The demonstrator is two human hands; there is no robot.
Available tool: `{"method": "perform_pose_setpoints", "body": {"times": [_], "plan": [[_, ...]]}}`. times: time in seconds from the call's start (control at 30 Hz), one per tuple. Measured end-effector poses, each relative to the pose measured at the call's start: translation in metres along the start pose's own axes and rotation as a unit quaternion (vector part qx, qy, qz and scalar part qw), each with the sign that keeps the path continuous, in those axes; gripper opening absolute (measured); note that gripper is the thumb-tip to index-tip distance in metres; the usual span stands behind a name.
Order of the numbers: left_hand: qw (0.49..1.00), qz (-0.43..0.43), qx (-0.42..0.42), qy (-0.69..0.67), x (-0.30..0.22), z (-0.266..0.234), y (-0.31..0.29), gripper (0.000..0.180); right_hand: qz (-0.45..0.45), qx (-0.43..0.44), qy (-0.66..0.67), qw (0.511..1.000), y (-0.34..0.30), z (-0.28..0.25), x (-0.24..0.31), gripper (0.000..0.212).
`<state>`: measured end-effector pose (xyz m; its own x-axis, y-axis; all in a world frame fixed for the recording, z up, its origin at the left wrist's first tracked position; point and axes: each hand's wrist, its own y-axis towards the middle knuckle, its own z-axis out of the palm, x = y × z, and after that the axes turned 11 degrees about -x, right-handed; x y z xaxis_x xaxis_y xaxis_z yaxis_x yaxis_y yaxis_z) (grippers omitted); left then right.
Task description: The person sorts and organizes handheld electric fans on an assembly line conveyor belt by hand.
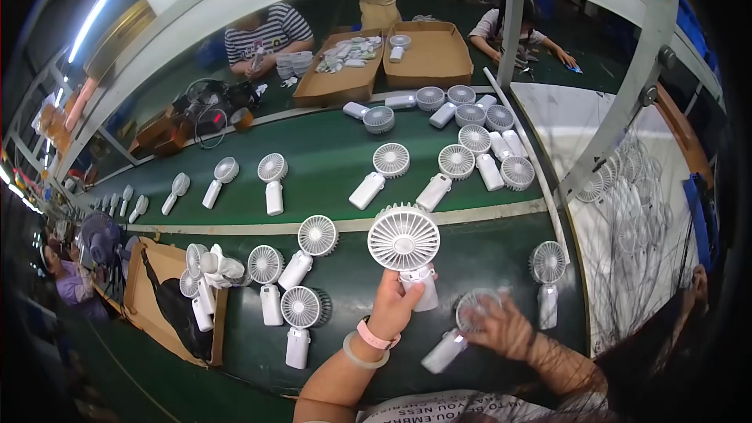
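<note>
My left hand (394, 301) is wrapped round the handle of a white handheld fan (404, 241), its round grille facing up toward me. A second handheld fan (445, 351) lies near the front edge of the dark green bench, with its head under my right hand (505, 330). Motion smears the right fingers, so whether they grip that fan's head is unclear. To the right of this hand, another handheld fan (547, 305) lies on the bench. Several more fans lie left of my left hand, one of them a handheld fan (300, 308) with its handle toward me.
Beyond the bench runs a green conveyor belt (321, 188) carrying several white fans, clustered at its right end. A cardboard tray (213, 348) stands at left. White netted parts cover a pale table (540, 106) at right. Two people work behind cardboard boxes (439, 70). A metal post (619, 102) rises at right.
</note>
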<state>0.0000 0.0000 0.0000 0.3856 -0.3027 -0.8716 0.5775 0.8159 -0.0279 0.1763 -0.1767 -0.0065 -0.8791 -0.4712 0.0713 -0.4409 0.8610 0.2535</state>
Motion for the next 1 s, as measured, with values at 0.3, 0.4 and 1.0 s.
{"method": "perform_pose_setpoints", "body": {"times": [0.3, 0.4, 1.0], "plan": [[0.998, -0.023, -0.054, -0.033, -0.007, -0.016, 0.002, 0.044, 0.370, -0.128, -0.018, 0.920, 0.024, 0.000, 0.025, 0.059], [0.997, -0.005, -0.071, -0.032, -0.005, -0.018, 0.007, 0.043, 0.383, -0.123, -0.094, 0.911, 0.024, 0.016, 0.012, 0.066], [0.990, 0.042, -0.111, -0.069, 0.039, -0.064, 0.052, 0.043, 0.389, -0.152, 0.796, 0.438, 0.101, 0.036, -0.065, 0.047]]}}
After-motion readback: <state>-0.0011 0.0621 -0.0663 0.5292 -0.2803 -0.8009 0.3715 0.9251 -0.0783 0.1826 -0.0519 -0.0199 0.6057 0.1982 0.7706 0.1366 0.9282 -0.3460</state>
